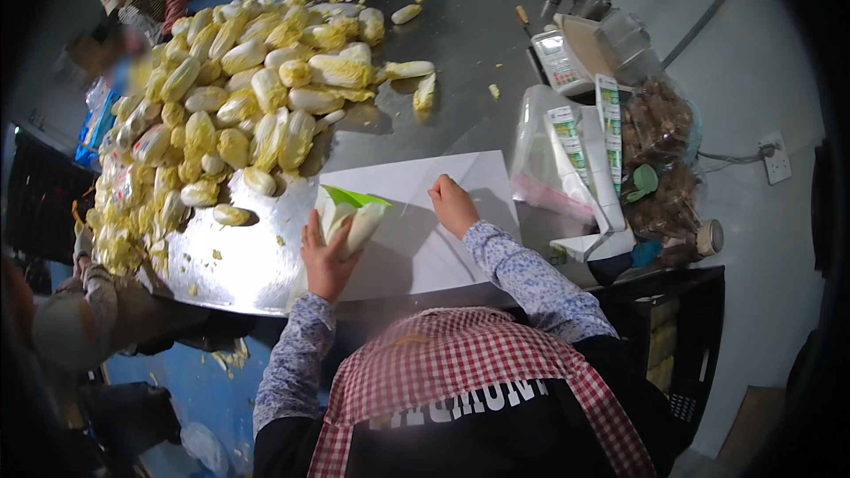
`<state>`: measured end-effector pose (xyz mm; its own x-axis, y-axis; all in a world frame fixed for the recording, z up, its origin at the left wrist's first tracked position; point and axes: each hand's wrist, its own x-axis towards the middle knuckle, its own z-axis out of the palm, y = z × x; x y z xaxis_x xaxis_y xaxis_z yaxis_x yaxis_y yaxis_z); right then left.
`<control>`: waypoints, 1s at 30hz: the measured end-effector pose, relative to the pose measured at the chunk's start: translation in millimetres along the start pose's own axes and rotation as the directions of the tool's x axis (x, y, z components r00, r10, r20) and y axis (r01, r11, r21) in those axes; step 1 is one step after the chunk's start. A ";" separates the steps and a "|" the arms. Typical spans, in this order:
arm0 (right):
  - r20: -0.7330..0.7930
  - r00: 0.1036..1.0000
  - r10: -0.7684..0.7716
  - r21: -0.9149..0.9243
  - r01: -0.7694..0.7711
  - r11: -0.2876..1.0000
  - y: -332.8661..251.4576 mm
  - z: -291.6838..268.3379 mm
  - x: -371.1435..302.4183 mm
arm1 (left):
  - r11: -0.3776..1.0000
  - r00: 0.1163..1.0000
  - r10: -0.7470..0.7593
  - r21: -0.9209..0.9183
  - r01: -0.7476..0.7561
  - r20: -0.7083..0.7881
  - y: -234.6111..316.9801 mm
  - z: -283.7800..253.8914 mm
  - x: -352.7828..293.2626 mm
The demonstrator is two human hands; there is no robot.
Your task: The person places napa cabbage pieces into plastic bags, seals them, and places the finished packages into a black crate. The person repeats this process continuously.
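Note:
My left hand (326,258) grips a pale cabbage head (352,221) with a green label or band on its top, held over the left edge of a clear plastic sheet (416,230) spread on the steel table (478,44). My right hand (452,204) rests with bent fingers on the sheet, just right of the cabbage, pinching or pressing the plastic. Whether it grips the sheet is unclear.
A big heap of trimmed cabbages (230,97) covers the table's left half, with loose ones (408,69) near the middle. A scale (561,60), label strips (607,115) and bagged brown items (660,150) stand at right. Another person (84,301) crouches at left.

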<state>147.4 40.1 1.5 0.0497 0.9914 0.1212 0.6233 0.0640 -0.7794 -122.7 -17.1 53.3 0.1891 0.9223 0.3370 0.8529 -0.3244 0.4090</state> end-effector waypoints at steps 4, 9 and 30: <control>0.086 0.996 0.013 -0.053 -0.008 0.999 30.8 44.3 -7.8 | 0.999 1.000 0.017 -0.033 -0.017 0.012 -14.1 -33.2 -22.0; 0.228 0.972 0.051 -0.052 -0.040 0.998 11.5 -16.3 -38.8 | 0.996 0.991 0.040 -0.086 -0.029 0.125 -9.8 -43.5 -64.5; 0.299 0.933 -0.201 -0.352 0.303 0.886 6.9 -20.6 -67.4 | 0.796 0.640 0.604 -0.381 -0.470 0.474 53.8 -1.2 0.0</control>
<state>164.4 -28.7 0.6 -0.3118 0.9463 0.0858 0.8416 0.3170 -0.4373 -77.5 -34.8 76.3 0.8674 0.4940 0.0606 0.4052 -0.7718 0.4900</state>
